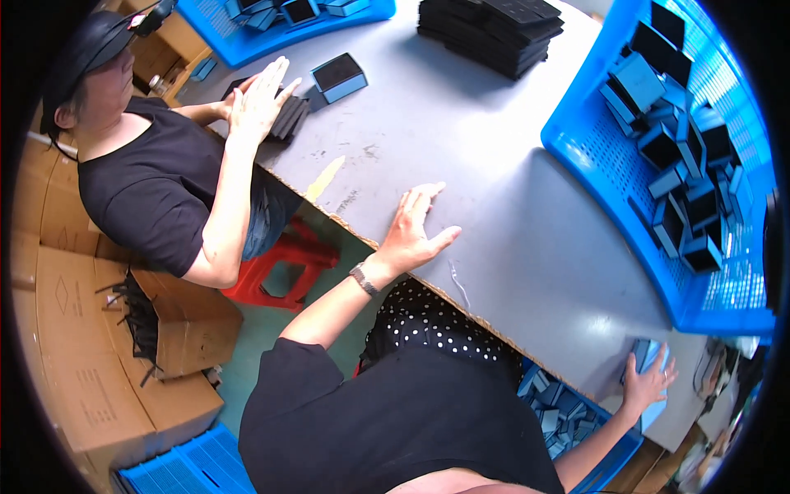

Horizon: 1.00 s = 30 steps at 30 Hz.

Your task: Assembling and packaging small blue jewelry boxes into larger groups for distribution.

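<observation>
My left hand hovers over or rests on the near edge of the grey table, with its fingers stretched out and nothing in it. A metal watch band is round that wrist. At the table's right end my right hand lies over a light-blue box, its fingers spread across it. The hand hides part of the box, and light blue also shows below the fingers. A clear, thin strip lies on the table between my hands, nearer the left one.
A big blue crate tilts at the right, holding several blue-and-black boxes. A black stack and one box stand on the table. At left, a co-worker handles black pieces. A lower crate sits beside me.
</observation>
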Available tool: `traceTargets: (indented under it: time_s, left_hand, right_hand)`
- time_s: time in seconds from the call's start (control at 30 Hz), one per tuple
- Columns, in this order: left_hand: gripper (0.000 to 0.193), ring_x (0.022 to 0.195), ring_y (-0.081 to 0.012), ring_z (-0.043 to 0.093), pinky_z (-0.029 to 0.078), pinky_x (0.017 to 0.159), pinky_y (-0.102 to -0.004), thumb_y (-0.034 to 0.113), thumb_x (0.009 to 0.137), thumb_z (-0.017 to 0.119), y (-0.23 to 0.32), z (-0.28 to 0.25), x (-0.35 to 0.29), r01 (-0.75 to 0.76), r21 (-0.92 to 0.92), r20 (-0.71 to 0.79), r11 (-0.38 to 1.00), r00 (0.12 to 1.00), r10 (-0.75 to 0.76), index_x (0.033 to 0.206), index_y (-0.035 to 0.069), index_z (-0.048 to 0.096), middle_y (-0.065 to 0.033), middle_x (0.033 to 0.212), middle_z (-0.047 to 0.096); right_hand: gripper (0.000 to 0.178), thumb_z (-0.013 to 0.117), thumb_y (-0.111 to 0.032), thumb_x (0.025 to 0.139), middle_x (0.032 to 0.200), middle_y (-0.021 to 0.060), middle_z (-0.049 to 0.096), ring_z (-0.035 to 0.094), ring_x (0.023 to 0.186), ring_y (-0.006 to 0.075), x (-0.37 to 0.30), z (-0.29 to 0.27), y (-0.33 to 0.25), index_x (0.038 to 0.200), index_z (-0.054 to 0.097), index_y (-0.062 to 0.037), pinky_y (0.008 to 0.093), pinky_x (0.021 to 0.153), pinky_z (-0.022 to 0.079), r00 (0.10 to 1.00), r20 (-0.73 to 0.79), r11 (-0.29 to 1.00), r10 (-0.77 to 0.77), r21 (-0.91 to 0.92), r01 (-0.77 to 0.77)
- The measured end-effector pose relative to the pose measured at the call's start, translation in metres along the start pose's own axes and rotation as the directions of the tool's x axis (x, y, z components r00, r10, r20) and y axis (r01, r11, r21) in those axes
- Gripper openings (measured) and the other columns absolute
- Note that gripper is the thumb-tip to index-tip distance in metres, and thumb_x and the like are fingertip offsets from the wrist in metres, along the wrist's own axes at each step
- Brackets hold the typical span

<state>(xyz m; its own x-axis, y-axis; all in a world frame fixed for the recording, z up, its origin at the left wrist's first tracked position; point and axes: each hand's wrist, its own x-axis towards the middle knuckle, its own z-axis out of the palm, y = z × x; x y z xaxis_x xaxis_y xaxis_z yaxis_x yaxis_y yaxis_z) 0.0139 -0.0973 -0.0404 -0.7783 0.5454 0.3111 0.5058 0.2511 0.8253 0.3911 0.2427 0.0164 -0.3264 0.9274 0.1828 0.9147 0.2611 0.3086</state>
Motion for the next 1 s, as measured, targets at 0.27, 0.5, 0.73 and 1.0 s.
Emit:
traceTargets:
  time_s: [0.27,0.5,0.73,1.0]
  left_hand:
    - [0.068,0.123,-0.036,0.049,0.04,0.107,-0.0435,0.023,0.077,0.079,0.004,0.014,0.019,-0.147,0.171,0.096,0.974,0.987,0.132,0.135,0.003,0.05,-0.0192,0.132,0.051]
    - [0.061,0.123,-0.0373,0.049,0.04,0.109,-0.0438,0.02,0.077,0.076,-0.005,0.019,0.035,-0.2,0.2,0.117,0.959,0.977,0.179,0.13,0.0,0.053,-0.0199,0.129,0.052]
    - [0.055,0.121,-0.0359,0.049,0.042,0.107,-0.0434,0.018,0.079,0.074,-0.001,0.019,0.034,-0.211,0.27,0.106,0.939,0.976,0.189,0.127,-0.001,0.055,-0.0193,0.127,0.054]
    - [0.052,0.121,-0.035,0.049,0.042,0.107,-0.0429,0.018,0.079,0.074,0.0,0.021,0.035,-0.237,0.294,0.114,0.926,0.971,0.212,0.125,-0.001,0.056,-0.0187,0.126,0.054]
  right_hand:
    - [0.038,0.072,-0.015,0.083,0.135,0.019,0.055,0.048,0.13,0.0385,0.017,-0.017,-0.13,0.119,0.065,-0.0042,0.047,0.108,0.041,0.731,-0.348,0.451,-0.586,0.61,0.652]
    - [0.041,0.069,-0.01,0.081,0.129,0.0159,0.056,0.049,0.128,0.0369,-0.015,-0.056,-0.257,0.121,0.063,-0.0072,0.0511,0.114,0.035,0.28,-0.507,0.004,-0.815,0.479,0.878]
    - [0.041,0.068,-0.01,0.083,0.132,0.0134,0.056,0.049,0.131,0.034,-0.008,-0.051,-0.255,0.123,0.065,-0.0081,0.0509,0.114,0.034,0.292,-0.455,-0.05,-0.841,0.603,0.797]
    - [0.041,0.07,-0.009,0.08,0.13,0.0128,0.058,0.049,0.13,0.0337,-0.003,-0.05,-0.255,0.121,0.065,-0.008,0.049,0.111,0.036,0.303,-0.47,-0.074,-0.829,0.629,0.774]
